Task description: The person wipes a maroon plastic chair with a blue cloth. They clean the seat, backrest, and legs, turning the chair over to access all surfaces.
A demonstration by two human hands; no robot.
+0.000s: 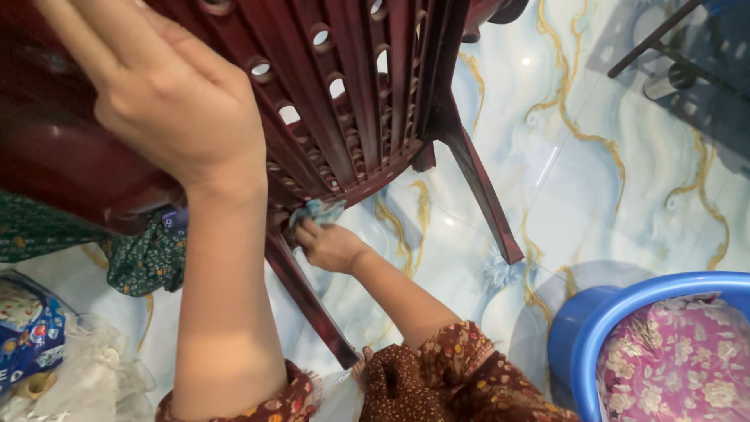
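Your left hand (176, 101) is up high at the top left, palm laid flat on the tipped dark red plastic chair (351, 94), fingers stretched out straight and close together along its curved side rather than curled around anything. Down below, your right hand (328, 244) is bunched tight around a small pale blue cloth (316, 209), fingers pressed together with the cloth poking out just above the knuckles. That cloth sits right against the chair's lower edge, touching the spot where the slotted panel meets the chair leg (308, 301) that runs down toward your lap. So the chair lies between your two hands: the left presses on its upper side, the right works at its rim underneath. A second leg (480, 191) angles off to the right, its foot on the marbled pale blue and gold floor (609, 180). At the lower right stands a blue plastic tub (594, 316) with pink flowered fabric (680, 363) piled inside, well apart from both hands. At the lower left lie a printed blue packet (27, 332) and some crumpled clear plastic (94, 367), near your left forearm.
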